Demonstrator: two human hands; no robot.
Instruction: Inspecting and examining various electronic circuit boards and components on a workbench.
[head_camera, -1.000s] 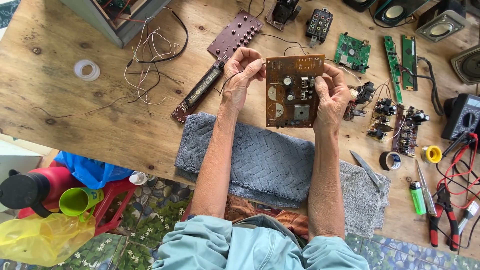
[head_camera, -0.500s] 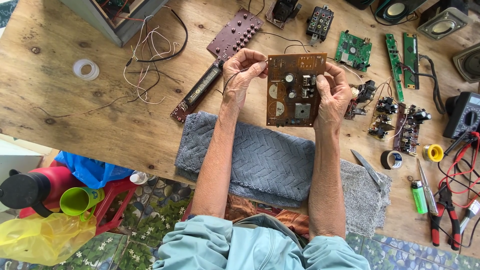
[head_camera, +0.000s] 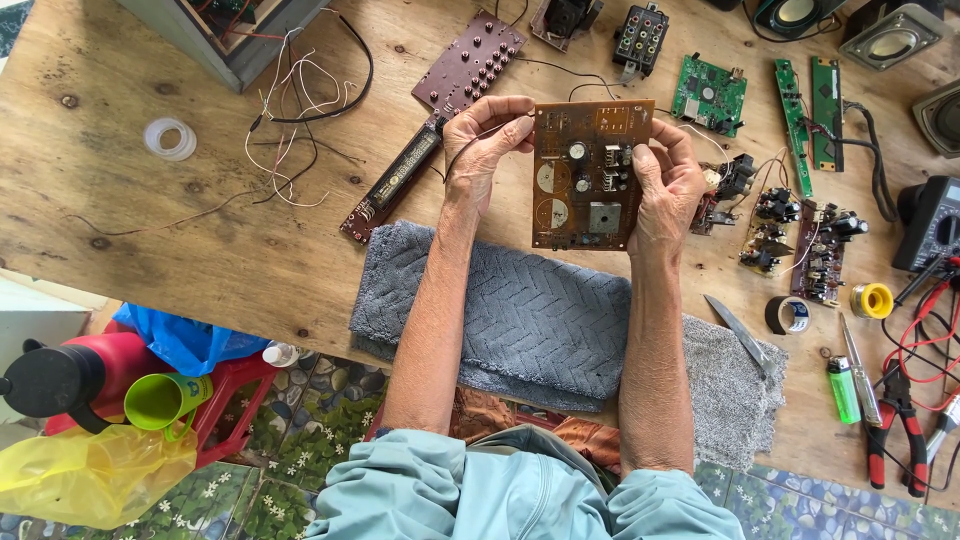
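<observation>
Brown circuit board (head_camera: 588, 175) sits upright between both grips, long axis vertical: left hand (head_camera: 485, 150) pinches its top-left corner, right hand (head_camera: 665, 190) clamps the right edge.

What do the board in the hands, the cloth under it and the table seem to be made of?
Board: seemingly rigid brown laminate, matt, with soldered parts on it.
Cloth: grey woven textile, likely terry towel, with a zigzag ribbed pile.
Table: bare wood, showing grain and dark knots.
</observation>
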